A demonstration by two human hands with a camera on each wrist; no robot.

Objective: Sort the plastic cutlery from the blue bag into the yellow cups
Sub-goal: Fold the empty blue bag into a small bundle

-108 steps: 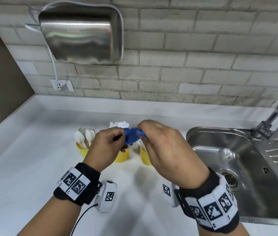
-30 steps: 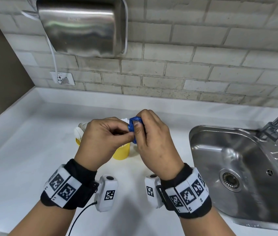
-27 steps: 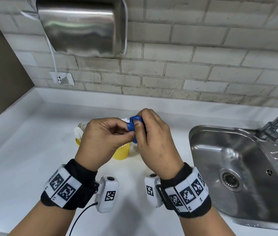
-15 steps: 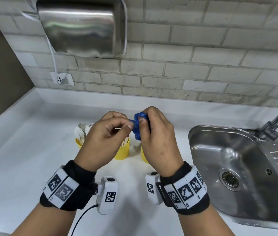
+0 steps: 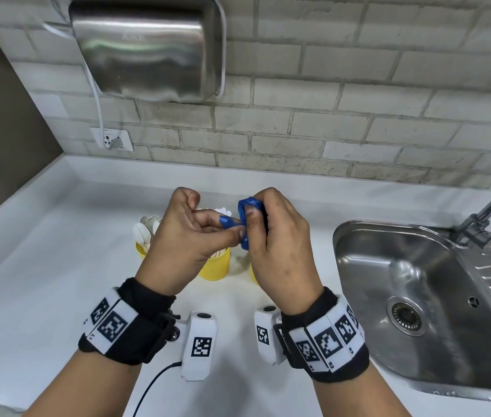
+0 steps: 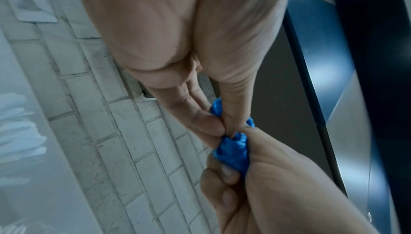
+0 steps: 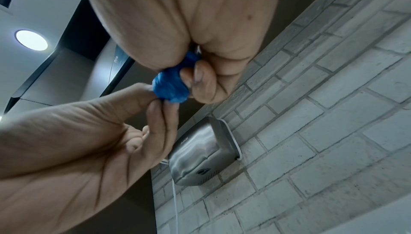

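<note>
- Two hands meet above the white surface [image 5: 42,296], both holding one crumpled blue bag [image 5: 245,216] between them.
- The right hand [image 5: 280,251] has its fingers and thumb curled round the balled-up bulk of the bag, thumb pressed on the front of it.
- The left hand [image 5: 187,239] pinches a small corner of the same bag between thumb and forefinger, its other fingers curled in.
- From the left wrist view the bag [image 6: 233,151] bulges out between the two grips; from the right wrist view it [image 7: 171,86] is a tight blue wad.
- Three yellow cups stand on the surface behind the hands, mostly hidden: the left cup [image 5: 141,249] holds white spoons [image 5: 143,231], the middle cup [image 5: 215,267] shows white cutlery tips above the left hand, and only a sliver of the right cup [image 5: 253,273] shows.
- A steel sink [image 5: 418,296] lies to the right, with a tap [image 5: 490,206] at its far corner.
- A steel hand dryer [image 5: 148,49] hangs on the brick wall, its cord running to a socket [image 5: 112,139].
</note>
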